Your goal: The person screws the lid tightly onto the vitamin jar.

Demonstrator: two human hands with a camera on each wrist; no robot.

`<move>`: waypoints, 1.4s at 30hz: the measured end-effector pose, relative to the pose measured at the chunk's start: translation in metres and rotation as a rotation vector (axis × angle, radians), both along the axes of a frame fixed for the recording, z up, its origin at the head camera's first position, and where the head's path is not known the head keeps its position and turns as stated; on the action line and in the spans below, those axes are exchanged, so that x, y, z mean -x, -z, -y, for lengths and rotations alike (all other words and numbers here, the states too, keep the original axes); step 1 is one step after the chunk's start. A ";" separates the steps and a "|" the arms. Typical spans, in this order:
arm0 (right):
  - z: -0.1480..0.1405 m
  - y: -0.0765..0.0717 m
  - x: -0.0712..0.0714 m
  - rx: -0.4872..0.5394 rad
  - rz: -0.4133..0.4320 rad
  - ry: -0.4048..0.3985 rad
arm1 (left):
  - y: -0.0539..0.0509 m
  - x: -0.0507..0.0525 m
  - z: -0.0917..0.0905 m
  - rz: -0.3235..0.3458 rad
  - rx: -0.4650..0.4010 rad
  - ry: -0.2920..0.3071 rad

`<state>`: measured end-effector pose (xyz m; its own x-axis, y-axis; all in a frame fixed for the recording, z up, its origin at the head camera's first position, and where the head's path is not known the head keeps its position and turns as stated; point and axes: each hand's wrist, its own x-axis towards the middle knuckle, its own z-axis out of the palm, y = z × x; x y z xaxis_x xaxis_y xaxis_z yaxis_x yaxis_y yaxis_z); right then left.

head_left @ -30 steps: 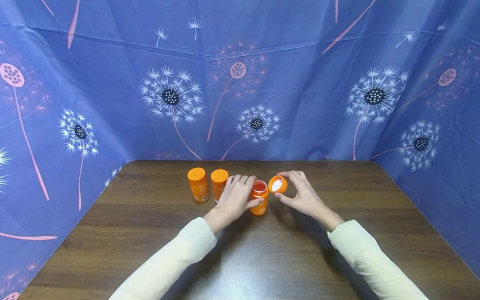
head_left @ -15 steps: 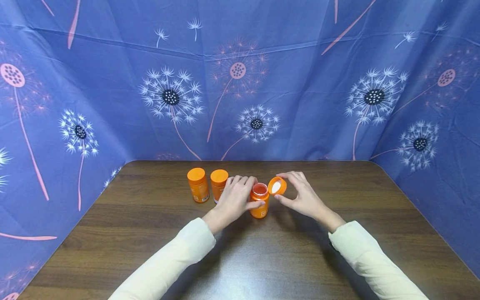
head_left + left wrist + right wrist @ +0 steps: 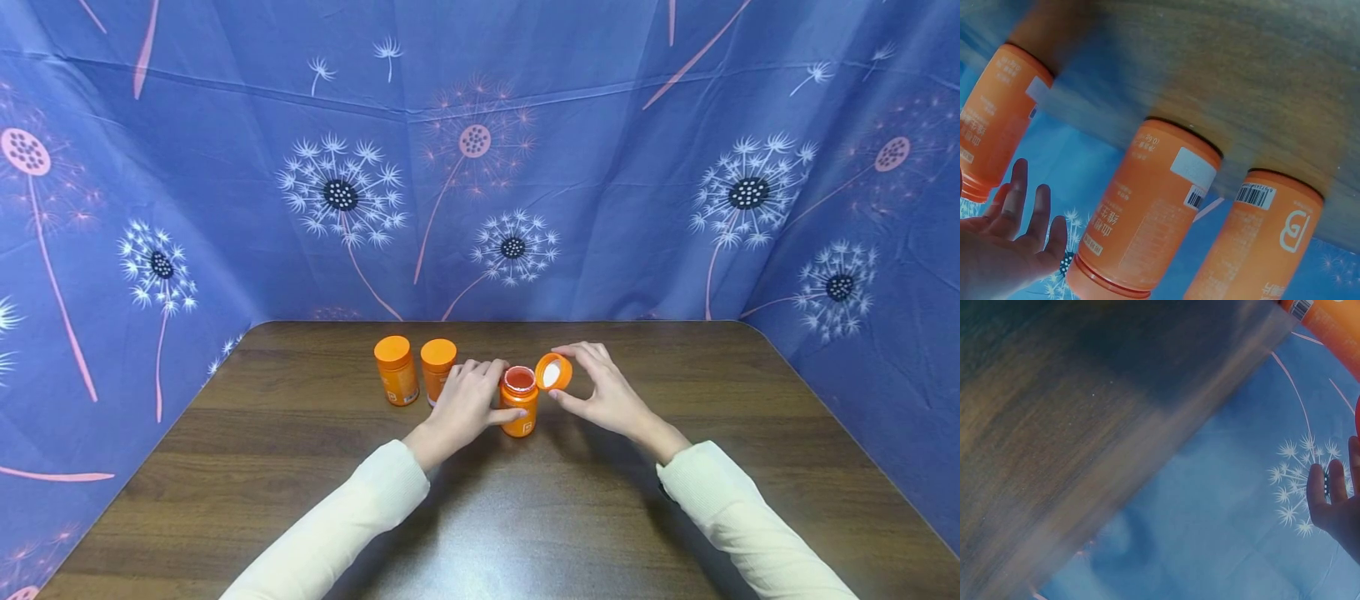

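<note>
In the head view, my left hand [image 3: 468,400] holds an uncapped orange bottle [image 3: 519,423] upright on the table, thumb across its front and fingertips by the rim. In the left wrist view, several fingers [image 3: 1038,215] stand spread beside this bottle [image 3: 997,115]. My right hand [image 3: 607,396] pinches an orange screw cap [image 3: 564,379] between thumb and fingers, just right of the bottle's mouth. The cap is tipped, so its white inner liner shows. Only some of the right hand's fingers [image 3: 1329,494] appear in the right wrist view.
Two capped orange bottles stand to the left: one [image 3: 396,375] farther out, the other [image 3: 437,358] partly hidden behind my left hand. Everything rests on a brown wooden table [image 3: 300,450]. A blue dandelion-print cloth [image 3: 600,250] hangs around its back and sides.
Over the last second the uncapped bottle has shifted slightly right and nearer. My left hand has since drawn back a little to the left. The cap has moved slightly left.
</note>
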<state>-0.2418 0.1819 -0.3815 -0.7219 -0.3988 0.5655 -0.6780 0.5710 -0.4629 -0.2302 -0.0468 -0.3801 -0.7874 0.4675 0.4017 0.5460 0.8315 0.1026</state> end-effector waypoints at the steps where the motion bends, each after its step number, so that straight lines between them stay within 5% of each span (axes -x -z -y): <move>1: 0.000 0.000 0.000 0.002 0.001 -0.001 | 0.001 0.000 0.000 0.008 0.004 -0.004; 24: 0.001 -0.004 0.005 0.041 0.029 -0.061 | 0.022 0.003 0.004 0.153 -0.029 -0.001; 29: 0.003 -0.006 0.003 0.054 0.097 -0.074 | 0.024 0.003 0.004 0.149 -0.042 0.006; 42: 0.013 -0.004 0.005 0.083 0.077 -0.057 | 0.027 0.004 0.006 0.133 -0.044 0.006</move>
